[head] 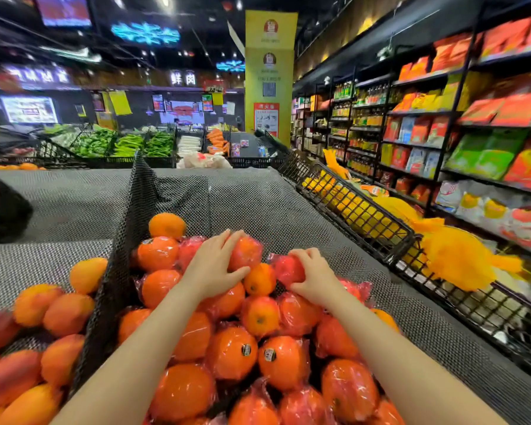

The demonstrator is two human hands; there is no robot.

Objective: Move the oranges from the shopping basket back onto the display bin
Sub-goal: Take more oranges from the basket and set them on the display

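Both hands rest on wrapped oranges at the far end of the pile in the display bin.

The left hand [210,265] lies fingers spread and curved over a plastic-wrapped orange [246,251], thumb pressed to its near side, gripping it where it sits on the heap. The right hand [314,276] has its fingers curled tight around a redder wrapped orange [285,268], just to the right. Both fruits touch the pile of oranges [230,351] filling the near part of the display bin [288,210], whose mesh-lined floor is bare toward the far edge. A black mesh divider [126,240] bounds the bin's left side; unwrapped fruit [52,311] lies beyond it. No shopping basket shows.
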